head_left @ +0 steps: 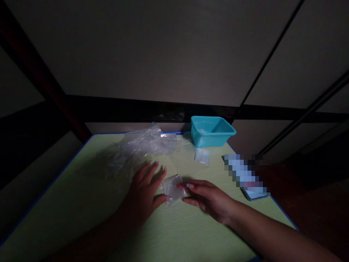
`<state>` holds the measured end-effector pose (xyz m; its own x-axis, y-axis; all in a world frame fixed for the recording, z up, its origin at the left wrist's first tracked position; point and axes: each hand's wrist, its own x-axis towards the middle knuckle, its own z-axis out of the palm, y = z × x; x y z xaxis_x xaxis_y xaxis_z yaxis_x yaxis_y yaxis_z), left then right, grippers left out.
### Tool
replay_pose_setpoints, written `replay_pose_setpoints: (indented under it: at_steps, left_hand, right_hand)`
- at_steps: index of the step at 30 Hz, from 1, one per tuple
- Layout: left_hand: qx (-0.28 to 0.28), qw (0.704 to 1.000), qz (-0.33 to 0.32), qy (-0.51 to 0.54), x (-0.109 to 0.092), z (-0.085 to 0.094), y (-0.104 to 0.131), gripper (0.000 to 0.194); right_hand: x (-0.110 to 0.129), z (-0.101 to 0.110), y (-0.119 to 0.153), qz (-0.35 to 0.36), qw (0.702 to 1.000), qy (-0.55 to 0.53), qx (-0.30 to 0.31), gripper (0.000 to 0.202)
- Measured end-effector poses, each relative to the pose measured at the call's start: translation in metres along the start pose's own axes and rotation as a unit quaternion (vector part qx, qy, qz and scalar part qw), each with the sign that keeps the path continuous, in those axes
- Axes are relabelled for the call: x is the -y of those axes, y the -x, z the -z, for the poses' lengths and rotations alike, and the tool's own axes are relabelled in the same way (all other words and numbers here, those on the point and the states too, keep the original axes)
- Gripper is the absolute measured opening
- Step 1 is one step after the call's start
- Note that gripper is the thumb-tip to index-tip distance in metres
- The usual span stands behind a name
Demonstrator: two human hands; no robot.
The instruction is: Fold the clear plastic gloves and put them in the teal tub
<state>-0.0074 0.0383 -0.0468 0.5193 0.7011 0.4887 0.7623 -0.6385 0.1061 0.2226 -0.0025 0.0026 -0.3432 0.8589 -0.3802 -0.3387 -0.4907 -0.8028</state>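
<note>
Between my hands, a small folded square of clear plastic (173, 189) lies on the green table (174, 233). My left hand (144, 191) has its fingers spread, with the thumb at the square's lower left edge. My right hand (203, 196) reaches over the square's right side; its index fingertip is on the plastic and the thumb is apart below it. Beyond my left hand spreads a crumpled heap of clear plastic bags (147, 143). A second folded plastic square (202, 156) lies farther back, in front of the turquoise bin.
A turquoise plastic bin (212, 140) stands at the table's back right corner, with something pale inside. A phone-like device (255, 194), mostly blurred out, lies along the right edge. Behind the table rises a panelled cabinet front (152, 54). The light is dim.
</note>
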Motion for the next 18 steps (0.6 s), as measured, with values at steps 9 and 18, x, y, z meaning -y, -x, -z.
replay_pose_setpoints:
  at_steps: [9,18]
  left_hand:
    - [0.07,0.989,0.017,0.129,-0.002,0.014,-0.01,0.059]
    - [0.127,0.886,0.171,0.412,-0.018,0.024,-0.014,0.049]
  right_hand:
    - [0.0,0.004,0.001,0.029,0.996,0.077,0.035,0.043]
    - [0.01,0.002,0.006,0.157,0.953,0.214,0.146,0.03]
